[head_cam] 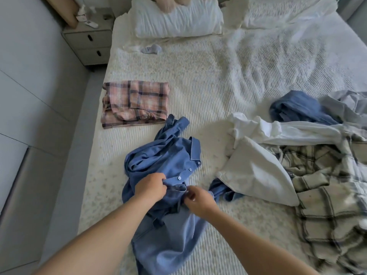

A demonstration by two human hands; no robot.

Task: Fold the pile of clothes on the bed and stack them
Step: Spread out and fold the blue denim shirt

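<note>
Nearest the camera, both hands are working at the button placket of a blue shirt point(164, 165) that is lying crumpled on the bed point(198, 76): the left hand point(150, 186) is pinching a fold of the cloth just below the buttons, and the right hand point(198, 197) is curling its fingers onto the fabric right beside it. The shirt is lying bunched, collar up and away from the person, one sleeve trailing towards the far left and the tail hanging down towards the bed's near edge. Judging from this, the risk is that the twisted sleeve and tail are going to be folded in unseen, giving a lumpy, lopsided fold, or that the tail will drag the shirt off the edge. To the right, the unfolded pile point(307, 155) is sprawling: white, checked and dark blue pieces overlapping. Farther left, a pink plaid garment point(135, 102) is lying folded flat, well apart from the pile. Beyond it, a small sock point(151, 49) is lying near the pillow point(176, 18).
</note>
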